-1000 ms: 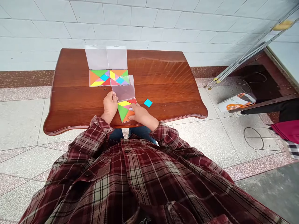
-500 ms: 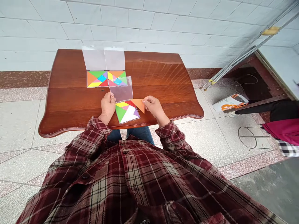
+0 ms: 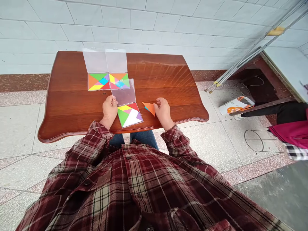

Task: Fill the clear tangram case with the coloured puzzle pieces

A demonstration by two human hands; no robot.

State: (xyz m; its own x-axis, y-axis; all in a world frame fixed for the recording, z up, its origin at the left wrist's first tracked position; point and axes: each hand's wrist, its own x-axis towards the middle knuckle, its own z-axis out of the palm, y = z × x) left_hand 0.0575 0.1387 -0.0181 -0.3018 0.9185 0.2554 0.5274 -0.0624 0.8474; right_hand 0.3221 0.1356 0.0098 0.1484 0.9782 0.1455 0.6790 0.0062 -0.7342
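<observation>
Across the wooden counter (image 3: 168, 70), the right hand (image 3: 164, 112) pinches an orange triangle (image 3: 150, 108) over a blue piece (image 3: 146, 108), while the left hand (image 3: 110, 111) clamps the clear lid (image 3: 123, 93) of a tangram case (image 3: 133, 124).

No text can be read: the orange lettering on the white carton (image 3: 236, 106) at three o'clock is too blurred, and the shirt's pocket patch (image 3: 104, 177) is likewise illegible.
</observation>
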